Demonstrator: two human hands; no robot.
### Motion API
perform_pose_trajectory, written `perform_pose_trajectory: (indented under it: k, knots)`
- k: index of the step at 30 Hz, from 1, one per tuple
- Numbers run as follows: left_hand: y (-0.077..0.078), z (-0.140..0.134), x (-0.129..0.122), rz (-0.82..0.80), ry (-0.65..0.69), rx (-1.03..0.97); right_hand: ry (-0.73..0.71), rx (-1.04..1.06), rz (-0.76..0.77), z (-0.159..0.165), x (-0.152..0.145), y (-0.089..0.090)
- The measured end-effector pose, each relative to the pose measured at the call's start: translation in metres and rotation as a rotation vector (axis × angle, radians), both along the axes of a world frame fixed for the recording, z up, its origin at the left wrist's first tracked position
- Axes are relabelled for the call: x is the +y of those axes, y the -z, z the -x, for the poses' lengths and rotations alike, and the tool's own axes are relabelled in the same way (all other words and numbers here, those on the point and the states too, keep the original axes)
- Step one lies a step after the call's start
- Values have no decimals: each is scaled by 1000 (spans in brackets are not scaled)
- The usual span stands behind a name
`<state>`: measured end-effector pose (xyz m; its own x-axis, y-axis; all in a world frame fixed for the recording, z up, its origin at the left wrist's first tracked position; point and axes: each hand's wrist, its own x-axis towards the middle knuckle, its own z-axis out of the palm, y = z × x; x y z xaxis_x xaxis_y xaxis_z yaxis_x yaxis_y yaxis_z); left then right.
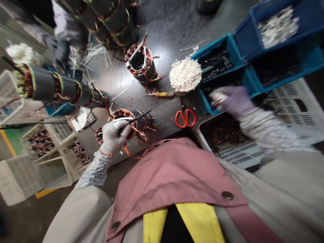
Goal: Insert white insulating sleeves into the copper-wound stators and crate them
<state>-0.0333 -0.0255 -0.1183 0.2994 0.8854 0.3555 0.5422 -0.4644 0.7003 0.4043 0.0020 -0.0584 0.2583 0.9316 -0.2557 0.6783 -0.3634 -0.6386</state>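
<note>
My left hand [115, 135], in a white glove, is closed at a motor stator [145, 121] that lies near the table's front edge. Its thumb and fingers pinch the stator's copper lead wires, beside a white sleeve and a black sleeve [141, 115]. My right hand [231, 101], in a purple and white glove, reaches over the front blue bin [208, 104]. Motion smears its fingers, so what they hold does not show. Between the hands lie red-handled scissors [185, 117] and a yellow-handled screwdriver [164, 94]. Another stator [141, 65] stands upright behind.
A bundle of white tubes [186, 74] stands beside blue bins of black sleeves [215, 62]. Stacked stators [83, 94] lie left, plastic crates [22, 172] below them. Across the table are a co-worker's gloved hands [62, 50]. A grey crate [240, 153] sits at right.
</note>
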Motion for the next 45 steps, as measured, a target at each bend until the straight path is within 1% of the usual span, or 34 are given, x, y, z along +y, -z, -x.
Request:
perform_pose_trajectory:
  k: [1, 2, 3, 4, 6, 7, 9, 11, 13, 15, 17, 19, 20, 23, 26, 28, 31, 33, 34, 35, 36, 38, 40, 41, 42, 43, 45]
  knots:
    - [0, 0, 1, -11, 9, -5, 58, 178, 79, 30, -14, 6]
    - [0, -1, 1, -17, 19, -5, 113, 338, 176, 62, -25, 15]
    - [0, -1, 2, -16, 30, 3, 197, 477, 272, 92, -31, 28]
    - [-1, 0, 3, -11, 40, 15, 263, 595, 349, 119, -34, 41]
    - [0, 0, 4, -4, 50, 45, 348, 757, 414, 156, -32, 68]
    - [0, 1, 4, -5, 50, 57, 364, 796, 417, 167, -28, 78]
    - [0, 2, 4, -20, 52, 68, 367, 814, 402, 176, -23, 94]
    - [1, 3, 4, -39, 58, 73, 366, 794, 386, 177, -22, 103]
    - [0, 3, 4, -43, 74, 65, 337, 741, 359, 178, -24, 107]
    - [0, 2, 4, -41, 94, 53, 246, 629, 323, 180, -26, 109]
    - [0, 2, 4, -50, 104, 54, 107, 446, 257, 183, -25, 111]
    - [0, 2, 4, -70, 103, 69, -81, 252, 206, 182, -19, 111]
    - [0, 2, 5, -82, 104, 71, -191, 177, 205, 180, -16, 110]
    - [0, 3, 5, -108, 119, 59, -523, -16, 274, 168, -11, 100]
    - [0, 3, 4, -85, 118, 62, -746, -295, 323, 162, -10, 84]
    - [-2, 3, 3, -64, 110, 70, -868, -456, 359, 168, -3, 76]
    - [-6, 3, 3, -88, 114, 68, -1072, -541, 405, 183, 18, 72]
    - [-8, 4, 5, -127, 150, 50, -1166, -459, 455, 190, 33, 75]
    - [-9, 5, 6, -141, 177, 43, -1169, -374, 502, 190, 37, 77]
    - [-9, 7, 7, -148, 204, 42, -1128, -262, 565, 188, 39, 80]
    - [-9, 8, 8, -145, 224, 45, -1045, -125, 636, 184, 37, 82]
    - [-8, 10, 9, -130, 238, 42, -778, 172, 757, 174, 24, 84]
    - [-7, 10, 8, -124, 223, 31, -476, 397, 819, 164, 8, 82]
    - [-7, 9, 6, -126, 211, 29, -351, 466, 831, 161, 0, 81]
    - [-7, 9, 5, -130, 200, 33, -256, 515, 834, 161, -6, 79]
    - [-8, 8, 3, -134, 191, 40, -186, 548, 838, 163, -10, 78]
    - [-9, 8, 1, -135, 174, 54, -105, 588, 840, 172, -12, 77]
